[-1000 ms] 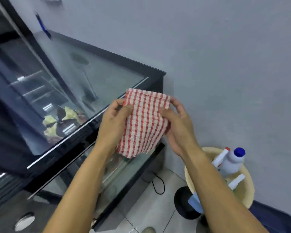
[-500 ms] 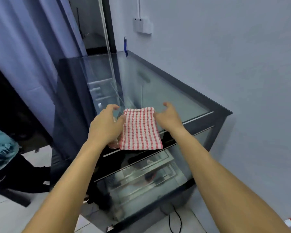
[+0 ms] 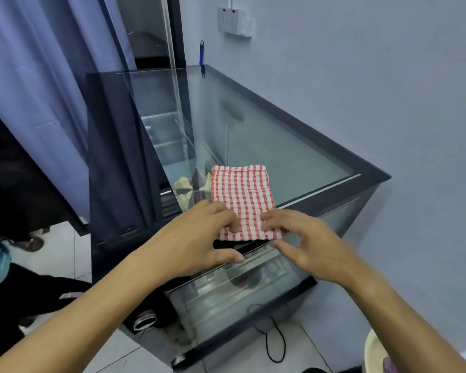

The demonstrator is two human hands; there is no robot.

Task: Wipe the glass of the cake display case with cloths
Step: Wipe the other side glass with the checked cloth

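Head view: red-checked cloth (image 3: 244,201) flat on display case top glass (image 3: 293,157) — left hand (image 3: 197,238) and right hand (image 3: 307,243) fingers loosely spread, fingertips touching cloth's near edge.

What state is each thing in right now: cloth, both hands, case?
Checked cloth: folded, lying flat on the top glass.
Left hand: open, fingertips resting on the cloth's near edge.
Right hand: open, fingers at the cloth's near right corner.
Display case: top glass closed.
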